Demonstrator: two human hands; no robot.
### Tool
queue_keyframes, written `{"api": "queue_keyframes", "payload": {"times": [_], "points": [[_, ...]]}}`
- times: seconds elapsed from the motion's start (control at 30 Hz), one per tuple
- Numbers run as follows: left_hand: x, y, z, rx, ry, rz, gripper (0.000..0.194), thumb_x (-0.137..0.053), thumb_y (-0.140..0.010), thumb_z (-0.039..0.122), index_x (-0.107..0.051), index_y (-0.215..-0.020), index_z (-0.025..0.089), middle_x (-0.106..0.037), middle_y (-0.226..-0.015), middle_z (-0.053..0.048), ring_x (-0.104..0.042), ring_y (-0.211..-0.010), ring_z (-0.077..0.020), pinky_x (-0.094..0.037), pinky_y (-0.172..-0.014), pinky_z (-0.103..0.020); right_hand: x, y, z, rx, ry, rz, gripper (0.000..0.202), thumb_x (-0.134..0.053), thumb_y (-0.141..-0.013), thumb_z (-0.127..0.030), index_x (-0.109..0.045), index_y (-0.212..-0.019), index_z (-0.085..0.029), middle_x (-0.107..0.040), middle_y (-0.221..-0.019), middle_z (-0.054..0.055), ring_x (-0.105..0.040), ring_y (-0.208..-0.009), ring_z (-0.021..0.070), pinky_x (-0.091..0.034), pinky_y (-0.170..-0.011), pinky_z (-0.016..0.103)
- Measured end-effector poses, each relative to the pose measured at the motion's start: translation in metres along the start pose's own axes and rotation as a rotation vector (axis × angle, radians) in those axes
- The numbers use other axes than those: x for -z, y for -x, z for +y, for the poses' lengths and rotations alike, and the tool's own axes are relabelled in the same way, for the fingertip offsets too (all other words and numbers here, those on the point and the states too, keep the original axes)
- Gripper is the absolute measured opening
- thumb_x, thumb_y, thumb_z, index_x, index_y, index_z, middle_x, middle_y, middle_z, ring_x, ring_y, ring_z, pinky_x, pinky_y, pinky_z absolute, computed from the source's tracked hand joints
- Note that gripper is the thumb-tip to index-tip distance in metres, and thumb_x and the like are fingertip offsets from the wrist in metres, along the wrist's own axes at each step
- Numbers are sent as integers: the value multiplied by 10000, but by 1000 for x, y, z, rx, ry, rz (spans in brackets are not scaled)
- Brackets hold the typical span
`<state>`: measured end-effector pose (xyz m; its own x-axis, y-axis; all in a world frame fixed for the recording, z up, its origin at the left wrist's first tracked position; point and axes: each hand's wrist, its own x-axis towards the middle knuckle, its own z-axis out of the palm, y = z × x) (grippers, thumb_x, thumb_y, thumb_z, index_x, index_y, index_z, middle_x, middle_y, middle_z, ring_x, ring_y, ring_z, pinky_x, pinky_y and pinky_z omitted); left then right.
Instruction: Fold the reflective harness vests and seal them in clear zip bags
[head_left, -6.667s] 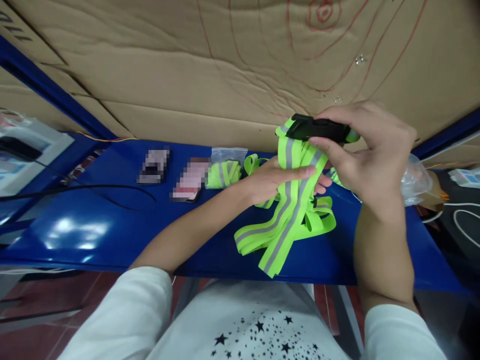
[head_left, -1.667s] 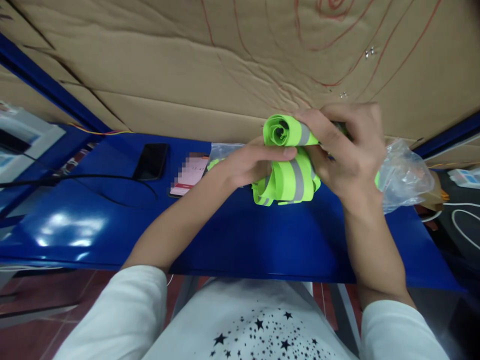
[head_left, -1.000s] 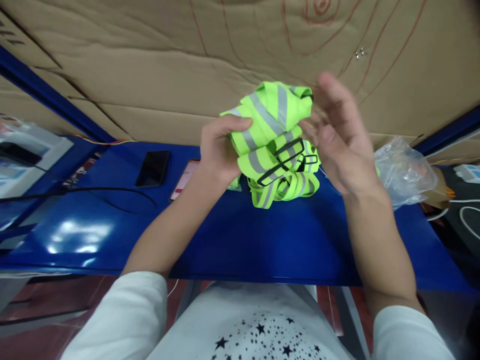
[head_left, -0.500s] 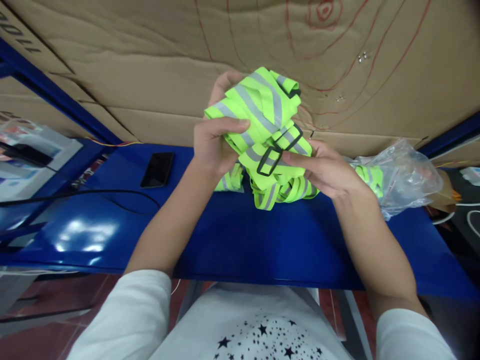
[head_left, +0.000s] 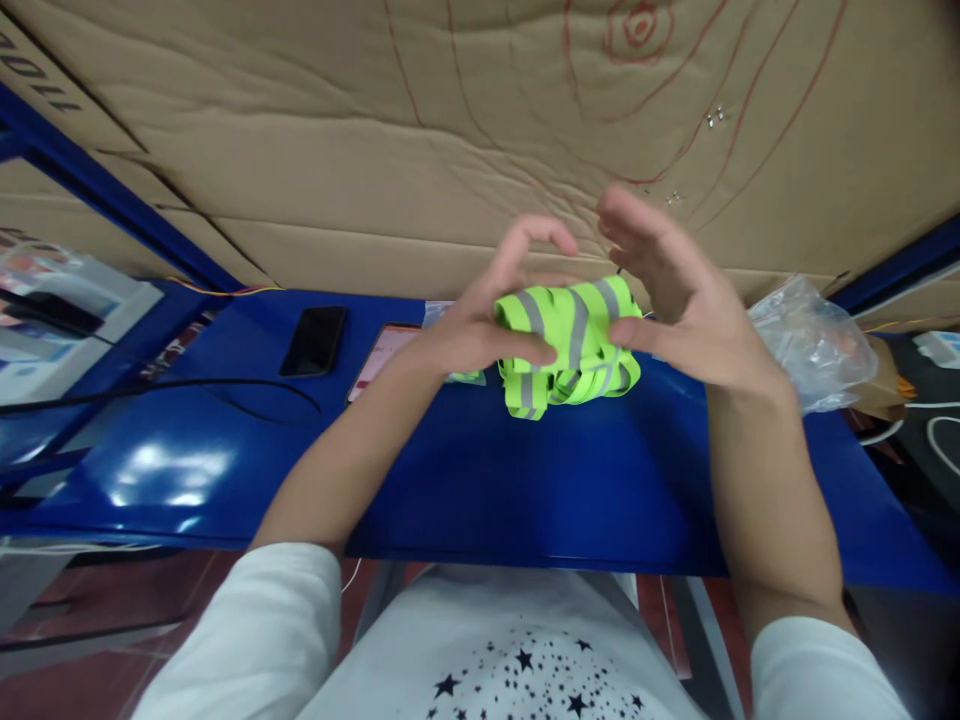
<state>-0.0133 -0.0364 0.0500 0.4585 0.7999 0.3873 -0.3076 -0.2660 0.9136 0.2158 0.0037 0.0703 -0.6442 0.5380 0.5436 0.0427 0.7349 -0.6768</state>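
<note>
One neon strap bundle (head_left: 576,318) is near the desk (head_left: 480,480)'s back edge: left hand (head_left: 476,318) curves round it, grip unclear; right hand (head_left: 694,315) beside, fingers apart.

Hands, mine: 2, left hand (head_left: 480,322) + right hand (head_left: 694,315). Smartphones at 11 o'clock: 2, dark phone (head_left: 313,341) + lit phone (head_left: 381,350). Clear plastic bags: 2, big bag (head_left: 814,345) at 2, part-hidden bag (head_left: 436,312) at 12. Reflective straps (head_left: 581,325) at 12: overlapping, can't count.

Dark phone (head_left: 313,341) on blue table (head_left: 480,480), clear plastic bag (head_left: 814,345) far to its right.
</note>
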Motion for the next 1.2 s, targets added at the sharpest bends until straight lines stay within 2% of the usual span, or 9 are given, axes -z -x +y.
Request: {"api": "queue_keyframes", "payload": {"times": [0.17, 0.3, 0.4, 0.5, 0.57, 0.67, 0.8, 0.9, 1.2], "points": [[-7, -2, -14, -21, 37, 57, 713, -885, -629, 126, -457, -1169, 306, -713, -1159, 6, -722, -1108, -242, -553, -833, -316, -30, -2, -1, -22, 49, -54, 850, -764, -909, -477, -359, -1643, -339, -450, -1658, 10, -490, -1509, 260, -415, -1287, 450], [-1, -3, -16, 47, 52, 84, 766, -863, -618, 84, -413, -1182, 342, -660, -1240, 25, -695, -1185, -259, -547, -854, -326, -26, -1, 10, -93, 117, -110, 926, -743, -892, -581, -292, -1669, -354, -387, -1699, 9, -417, -1558, 284, -381, -1288, 503], [5, -4, -17, 20, -24, 140, 800, -847, -553, 19, -427, -1159, 332, -552, -1455, 1, -639, -1261, -284, -551, -829, -302, -16, -1, 12, -161, 158, -182, 894, -815, -811, -598, -463, -1592, -342, -474, -1644, 14, -433, -1541, 338, -397, -1263, 549], [10, -6, -20, 46, -44, 192, 768, -795, -533, 1, -438, -1139, 310, -496, -1500, -14, -657, -1174, -258, -550, -769, -278, -16, -4, 9, -244, 160, -180, 657, -787, -841, -584, -660, -1417, -295, -683, -1417, 23, -629, -1335, 355, -508, -1154, 557], [12, -8, -22, 67, -8, 208, 738, -751, -540, 12, -426, -1132, 309, -500, -1472, -7, -678, -1077, -224, -535, -706, -265, -19, -6, 6, -287, 160, -134, 583, -752, -868, -602, -700, -1350, -279, -735, -1308, 26, -687, -1219, 341, -551, -1088, 549], [14, -12, -26, 68, 24, 263, 722, -703, -528, 23, -400, -1121, 303, -522, -1408, 2, -660, -1050, -201, -506, -672, -251, -21, -5, 3, -233, 200, -109, 585, -704, -907, -616, -653, -1397, -299, -664, -1439, 44, -619, -1340, 330, -498, -1163, 537], [15, -14, -33, 79, 32, 340, 707, -704, -526, 46, -390, -1110, 291, -585, -1292, 6, -632, -1132, -213, -504, -768, -265, -22, 0, 3, -84, 396, -157, 792, -755, -887, -553, -457, -1575, -298, -448, -1647, 91, -396, -1553, 333, -369, -1274, 550], [16, -15, -34, 98, 57, 362, 703, -706, -534, 38, -405, -1114, 298, -626, -1242, 30, -662, -1101, -201, -507, -792, -266, -29, 4, 5, -60, 597, -164, 908, -831, -836, -424, -388, -1613, -265, -469, -1616, 145, -453, -1495, 405, -397, -1217, 641], [14, -13, -29, 218, 142, 335, 698, -680, -537, 24, -473, -1143, 301, -591, -734, 118, -574, -600, -106, -384, -552, -246, -42, 1, 6, 66, 673, -193, 967, -783, -815, -191, -288, -1643, -250, -477, -1599, 171, -482, -1478, 394, -451, -1184, 620]]}}
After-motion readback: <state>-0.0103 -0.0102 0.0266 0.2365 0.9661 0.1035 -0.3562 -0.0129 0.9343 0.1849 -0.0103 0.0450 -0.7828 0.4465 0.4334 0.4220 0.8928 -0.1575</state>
